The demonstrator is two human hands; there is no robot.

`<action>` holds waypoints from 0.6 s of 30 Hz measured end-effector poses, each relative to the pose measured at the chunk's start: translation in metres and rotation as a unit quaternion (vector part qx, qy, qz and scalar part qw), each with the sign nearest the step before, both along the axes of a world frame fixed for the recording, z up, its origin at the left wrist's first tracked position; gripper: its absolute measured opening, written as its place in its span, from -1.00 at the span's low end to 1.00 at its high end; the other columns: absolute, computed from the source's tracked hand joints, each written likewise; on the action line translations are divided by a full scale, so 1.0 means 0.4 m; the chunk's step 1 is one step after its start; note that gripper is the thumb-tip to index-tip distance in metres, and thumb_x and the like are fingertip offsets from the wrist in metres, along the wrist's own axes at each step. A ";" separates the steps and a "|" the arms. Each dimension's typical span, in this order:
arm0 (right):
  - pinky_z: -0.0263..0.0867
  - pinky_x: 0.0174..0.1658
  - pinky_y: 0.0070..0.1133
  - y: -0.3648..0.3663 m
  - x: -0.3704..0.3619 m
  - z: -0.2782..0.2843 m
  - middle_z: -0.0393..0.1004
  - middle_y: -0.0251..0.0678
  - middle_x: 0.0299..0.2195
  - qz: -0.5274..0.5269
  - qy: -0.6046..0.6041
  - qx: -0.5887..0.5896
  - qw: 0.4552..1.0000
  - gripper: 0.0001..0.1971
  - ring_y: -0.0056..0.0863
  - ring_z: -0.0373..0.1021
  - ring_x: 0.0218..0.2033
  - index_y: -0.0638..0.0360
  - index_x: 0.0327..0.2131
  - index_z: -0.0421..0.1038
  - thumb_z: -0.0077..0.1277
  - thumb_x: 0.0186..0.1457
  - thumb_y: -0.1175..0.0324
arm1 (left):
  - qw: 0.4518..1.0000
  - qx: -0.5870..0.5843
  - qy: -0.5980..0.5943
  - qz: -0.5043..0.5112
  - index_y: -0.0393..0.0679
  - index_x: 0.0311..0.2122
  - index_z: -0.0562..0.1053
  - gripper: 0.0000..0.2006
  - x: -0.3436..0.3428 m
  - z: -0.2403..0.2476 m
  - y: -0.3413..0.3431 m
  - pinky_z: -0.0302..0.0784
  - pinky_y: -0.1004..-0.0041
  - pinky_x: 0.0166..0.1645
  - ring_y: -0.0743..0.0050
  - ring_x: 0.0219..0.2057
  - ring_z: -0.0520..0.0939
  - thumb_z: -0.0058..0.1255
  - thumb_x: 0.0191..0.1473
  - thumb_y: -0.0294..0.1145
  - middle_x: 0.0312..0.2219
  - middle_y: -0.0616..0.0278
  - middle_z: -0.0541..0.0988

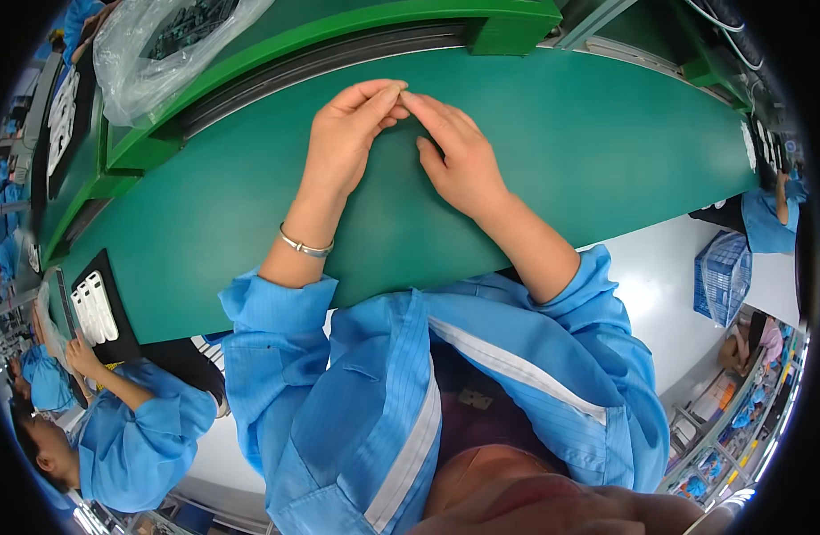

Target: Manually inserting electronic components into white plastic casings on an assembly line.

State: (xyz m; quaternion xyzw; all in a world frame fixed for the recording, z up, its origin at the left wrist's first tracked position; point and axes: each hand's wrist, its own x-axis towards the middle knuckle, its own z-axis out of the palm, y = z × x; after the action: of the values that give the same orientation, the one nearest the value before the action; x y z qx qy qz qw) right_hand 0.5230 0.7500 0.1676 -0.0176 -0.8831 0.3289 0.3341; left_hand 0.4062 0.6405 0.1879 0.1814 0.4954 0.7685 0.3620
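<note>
Over the green tabletop [410, 232], my left hand [346, 129] is closed in a pinch, thumb against forefinger. Whatever the pinch holds, if anything, is too small to make out. A silvery bracelet [304, 245] circles my left wrist. My right hand [461, 153] comes in from the other side, its fingers stretched together and their tips touching the left fingertips. Its thumb stands apart below them, and no object shows in its grasp.
A green raised shelf [338, 40] runs along the table's far side, bearing a clear plastic bag [129, 85] of dark parts. At left, a co-worker's hand [84, 357] is by white slotted parts [95, 308] on a black mat. A blue crate [722, 276] stands at right.
</note>
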 end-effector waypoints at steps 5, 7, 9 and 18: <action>0.22 0.00 -0.29 -0.018 0.006 -0.039 0.37 -0.10 -0.12 -0.015 0.014 0.029 0.999 -0.48 -0.12 0.30 -0.06 0.12 -0.06 0.28 -0.10 -0.23 0.61 | 0.999 -0.004 0.029 0.035 -0.32 -0.17 0.41 -0.78 0.017 -0.051 -0.019 0.42 0.52 -0.10 0.48 -0.22 0.50 -0.01 0.07 -0.47 -0.25 0.16 0.49; 0.20 0.02 -0.31 -0.017 0.012 -0.061 0.34 -0.07 -0.07 -0.002 0.009 0.023 1.000 -0.42 -0.13 0.29 -0.05 0.10 0.03 0.24 -0.11 -0.20 0.59 | 0.998 -0.025 0.045 0.041 -0.31 -0.19 0.40 -0.81 0.012 -0.067 -0.028 0.42 0.53 -0.11 0.51 -0.25 0.48 -0.02 0.06 -0.50 -0.27 0.20 0.47; 0.18 0.02 -0.28 -0.022 0.035 -0.060 0.25 -0.02 0.00 0.014 -0.022 -0.015 1.000 -0.32 -0.08 0.25 -0.02 0.00 0.11 0.15 -0.08 -0.21 0.59 | 0.998 -0.041 0.034 0.041 -0.30 -0.20 0.39 -0.83 0.011 -0.067 -0.038 0.42 0.60 -0.15 0.58 -0.27 0.47 -0.05 0.10 -0.48 -0.30 0.23 0.46; 0.17 0.03 -0.31 -0.013 0.027 -0.043 0.23 -0.03 0.03 0.029 -0.070 -0.057 0.996 -0.35 -0.10 0.24 -0.02 -0.02 0.12 0.13 -0.09 -0.15 0.60 | 1.000 -0.021 -0.016 0.012 -0.27 -0.23 0.39 -0.81 0.001 -0.065 -0.013 0.42 0.59 -0.18 0.60 -0.32 0.49 -0.09 0.15 -0.35 -0.35 0.25 0.48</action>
State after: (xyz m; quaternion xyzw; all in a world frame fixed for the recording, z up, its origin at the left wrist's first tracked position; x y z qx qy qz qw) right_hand 0.5339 0.7448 0.1503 -0.0343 -0.8842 0.3862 0.2605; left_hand 0.4064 0.6353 0.1620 0.1550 0.5080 0.7650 0.3643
